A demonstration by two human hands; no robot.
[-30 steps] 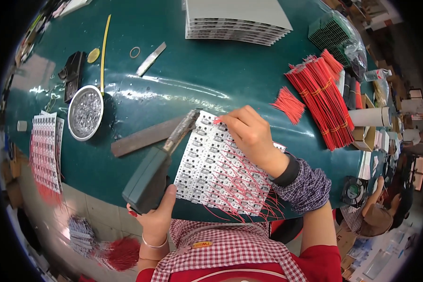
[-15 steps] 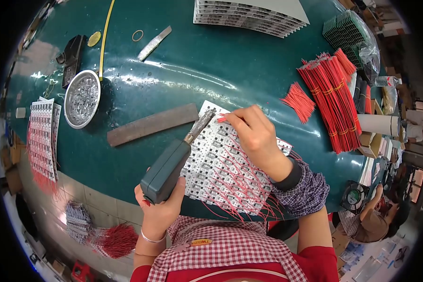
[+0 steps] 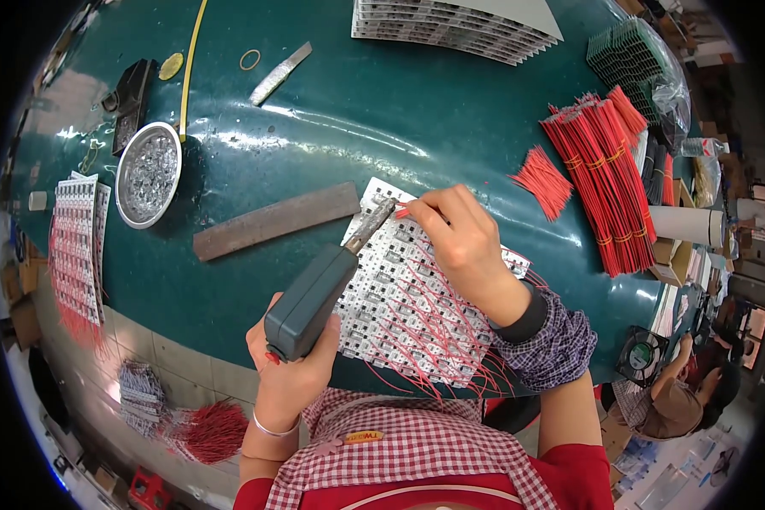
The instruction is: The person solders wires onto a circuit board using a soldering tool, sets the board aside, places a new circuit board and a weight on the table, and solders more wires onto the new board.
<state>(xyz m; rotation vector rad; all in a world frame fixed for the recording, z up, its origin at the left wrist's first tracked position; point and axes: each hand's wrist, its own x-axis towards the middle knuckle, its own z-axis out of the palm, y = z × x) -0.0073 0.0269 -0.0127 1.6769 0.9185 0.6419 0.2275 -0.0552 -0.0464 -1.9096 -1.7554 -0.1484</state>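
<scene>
My left hand (image 3: 293, 374) is wrapped round the dark green body of a soldering gun (image 3: 313, 297). The gun's silvery tip reaches the upper part of a white circuit board panel (image 3: 361, 319). Close to that tip, my right hand (image 3: 459, 234) pinches short red wires (image 3: 403, 210) between thumb and forefinger, over the panel. Thin red wires trail from the panel's right half and past its lower edge. The contact between tip, wire and board is too small to make out.
A flat dark bar (image 3: 276, 223) lies left of the panel. Beyond it stands a bowl of metal scraps (image 3: 149, 174). Red wire bundles (image 3: 599, 183) and a small wire pile (image 3: 542, 183) lie to the right. Stacked panels (image 3: 455, 30) stand at the back; wired panels (image 3: 78, 246) hang at the left edge.
The soldering gun and my left hand have shifted slightly right, bringing the tip nearer the red wires. My right hand has barely moved and keeps its pinch.
</scene>
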